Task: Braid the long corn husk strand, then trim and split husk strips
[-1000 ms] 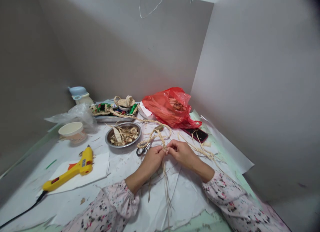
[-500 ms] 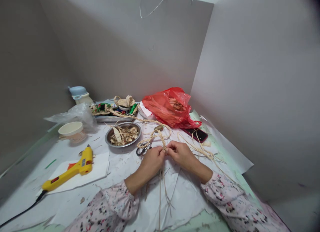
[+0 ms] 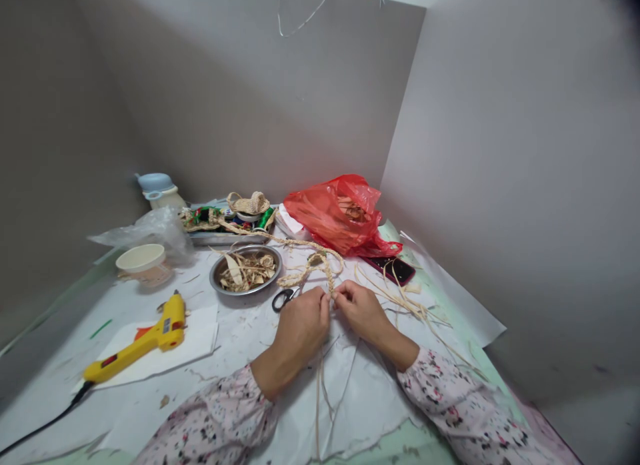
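Note:
A pale straw braid (image 3: 329, 275) runs from the tray at the back, curls over the white paper and ends between my two hands. My left hand (image 3: 306, 320) is closed, its thumb and fingertips pinching the braid's near end. Close beside it, my right hand (image 3: 359, 307) pinches the same spot from the right, fingertips nearly meeting the left ones. Loose straw strands (image 3: 318, 398) hang from under my hands toward the table's front edge. Black-handled scissors (image 3: 284, 299) lie just behind my left hand, partly covered by it.
Left lies a yellow glue gun (image 3: 165, 328) on folded paper, its cord trailing off. A metal bowl (image 3: 217, 289) of straw scraps, a cup (image 3: 145, 265), a tray (image 3: 210, 239), a red plastic bag (image 3: 325, 208), a phone (image 3: 400, 270) and loose straw strands (image 3: 415, 307) surround the hands. Partitions enclose the table.
My left hand has turned and shifted slightly, staying at the braid's end. The hanging strands have swung a little, and the braid behind my hands has shifted, uncovering more of the scissors.

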Demonstrator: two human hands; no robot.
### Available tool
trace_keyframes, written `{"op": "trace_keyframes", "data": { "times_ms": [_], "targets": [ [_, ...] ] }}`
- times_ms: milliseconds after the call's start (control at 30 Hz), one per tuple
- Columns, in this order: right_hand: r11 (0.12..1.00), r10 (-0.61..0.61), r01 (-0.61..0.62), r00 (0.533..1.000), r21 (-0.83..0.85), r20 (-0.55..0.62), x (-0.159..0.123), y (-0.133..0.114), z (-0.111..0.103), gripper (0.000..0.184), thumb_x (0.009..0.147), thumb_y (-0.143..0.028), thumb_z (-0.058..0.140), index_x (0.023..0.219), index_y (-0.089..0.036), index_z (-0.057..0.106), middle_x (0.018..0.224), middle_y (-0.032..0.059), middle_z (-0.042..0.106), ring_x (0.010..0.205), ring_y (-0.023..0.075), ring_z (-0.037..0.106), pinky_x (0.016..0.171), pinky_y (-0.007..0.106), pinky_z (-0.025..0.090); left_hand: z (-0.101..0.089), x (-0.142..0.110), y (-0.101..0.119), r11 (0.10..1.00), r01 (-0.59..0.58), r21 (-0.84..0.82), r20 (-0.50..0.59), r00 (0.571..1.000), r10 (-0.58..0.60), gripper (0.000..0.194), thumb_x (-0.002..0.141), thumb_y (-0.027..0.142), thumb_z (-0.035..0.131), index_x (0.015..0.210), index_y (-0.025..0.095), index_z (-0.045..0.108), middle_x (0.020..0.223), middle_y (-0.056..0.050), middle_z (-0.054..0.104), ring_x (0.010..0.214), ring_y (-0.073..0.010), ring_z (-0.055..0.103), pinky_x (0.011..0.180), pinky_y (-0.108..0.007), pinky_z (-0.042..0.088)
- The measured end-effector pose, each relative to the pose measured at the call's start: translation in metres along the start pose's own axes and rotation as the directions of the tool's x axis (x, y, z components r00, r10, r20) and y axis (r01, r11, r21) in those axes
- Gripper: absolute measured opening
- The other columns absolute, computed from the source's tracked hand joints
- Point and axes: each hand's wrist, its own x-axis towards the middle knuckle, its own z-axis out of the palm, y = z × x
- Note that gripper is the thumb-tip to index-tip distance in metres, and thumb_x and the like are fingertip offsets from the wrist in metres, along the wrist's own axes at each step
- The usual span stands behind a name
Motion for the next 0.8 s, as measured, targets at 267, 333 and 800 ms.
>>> {"op": "trace_keyframes", "data": {
  "times_ms": [267, 333, 800],
  "targets": [
    [0.998, 0.035, -0.031, 0.997, 0.055, -0.071, 0.000, 0.007, 0.004, 0.016, 0.083, -0.030, 0.051, 0.081, -0.019, 0.063, 0.078, 0.0025, 0.068, 0.074, 0.0179, 0.061, 0.071, 0.029, 0.044, 0.006, -0.008, 0.009, 0.998, -0.025, 0.050, 0.068, 0.997, 0.022, 0.031, 0.093, 0.027, 0.034, 0.092, 0.018, 0.064, 0.084, -0.011, 0.072, 0.073, -0.0240, 0.067, 0.061, -0.031, 0.036],
    [0.995, 0.034, -0.026, 0.996, 0.099, -0.081, 0.000, 0.007, 0.005, 0.016, 0.083, -0.030, 0.052, 0.081, -0.019, 0.063, 0.078, 0.0022, 0.068, 0.073, 0.0174, 0.061, 0.069, 0.028, 0.045, 0.006, -0.009, 0.011, 0.997, -0.043, 0.067, 0.086, 0.996, 0.037, 0.031, 0.093, 0.027, 0.035, 0.100, 0.018, 0.064, 0.088, -0.012, 0.073, 0.075, -0.0250, 0.068, 0.063, -0.032, 0.039],
    [0.779, 0.202, -0.208, 0.976, 0.592, 0.079, -0.001, -0.004, 0.007, 0.020, 0.076, -0.038, 0.058, 0.080, -0.019, 0.054, 0.056, -0.0054, 0.052, 0.039, 0.0068, 0.029, 0.038, 0.021, 0.020, 0.008, -0.012, 0.016, 0.980, -0.117, 0.163, 0.197, 0.977, 0.084, 0.037, 0.094, 0.022, 0.027, 0.103, 0.011, 0.062, 0.086, -0.020, 0.070, 0.075, -0.0282, 0.069, 0.063, -0.033, 0.046]
  ]
}}
